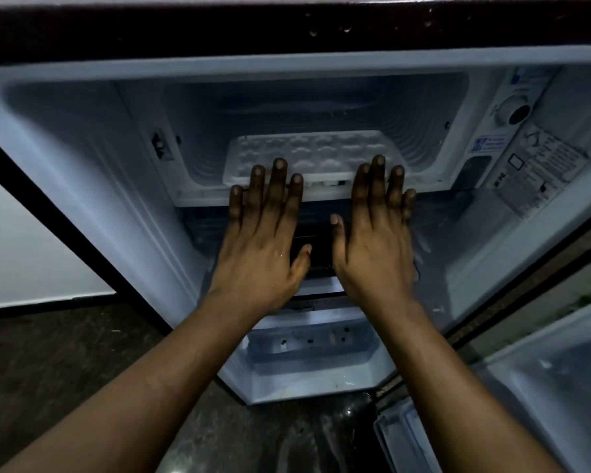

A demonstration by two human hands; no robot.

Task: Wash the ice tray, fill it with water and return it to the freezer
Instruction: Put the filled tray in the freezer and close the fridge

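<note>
Single head-worn wide-angle view, looking forward and down into an open fridge (82, 186).
The camera sits close, above and behind both forearms, which enter from the bottom edge. The left hand (263, 240) and right hand (372, 240) fall mid-frame before the freezer box (307, 107). The lens bows straight edges. Dark floor (48, 370) fills the lower left, the door (543, 387) the lower right.
</note>
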